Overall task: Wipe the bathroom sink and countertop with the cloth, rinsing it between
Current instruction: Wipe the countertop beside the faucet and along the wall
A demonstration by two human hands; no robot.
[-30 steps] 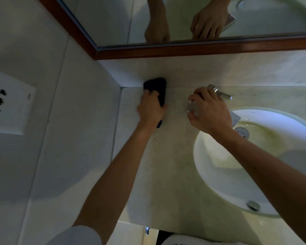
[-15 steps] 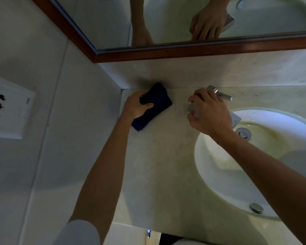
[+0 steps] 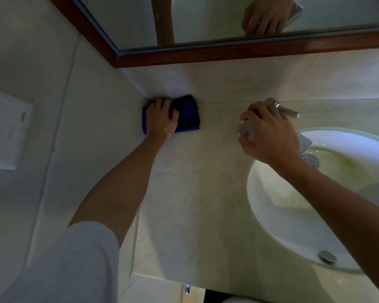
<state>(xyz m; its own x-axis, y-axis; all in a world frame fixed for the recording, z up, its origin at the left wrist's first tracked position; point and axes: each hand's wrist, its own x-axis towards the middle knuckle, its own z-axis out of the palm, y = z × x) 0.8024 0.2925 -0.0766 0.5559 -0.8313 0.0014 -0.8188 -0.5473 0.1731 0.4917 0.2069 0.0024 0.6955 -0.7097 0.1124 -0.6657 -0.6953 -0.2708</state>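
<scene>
Shift since a moment ago: left hand (image 3: 162, 119) has carried the dark blue folded cloth (image 3: 187, 114) back up into the far left corner, where side wall meets backsplash; right hand (image 3: 269, 132) has not moved.
Left fingers: laid over the cloth's left half, tips toward the corner, pressing it flat on the pale marble countertop (image 3: 197, 193), likely so the stroke reaches right into the seam.
Cloth: its right half sticks out bare beyond the knuckles.
Right fingers: curled around the chrome tap (image 3: 280, 108), probably bracing the lean; dim light, so exact finger lie is unclear.
White oval sink basin (image 3: 271, 206): below the right wrist, well apart from the cloth, not yet wiped by the look of its greenish stain.
</scene>
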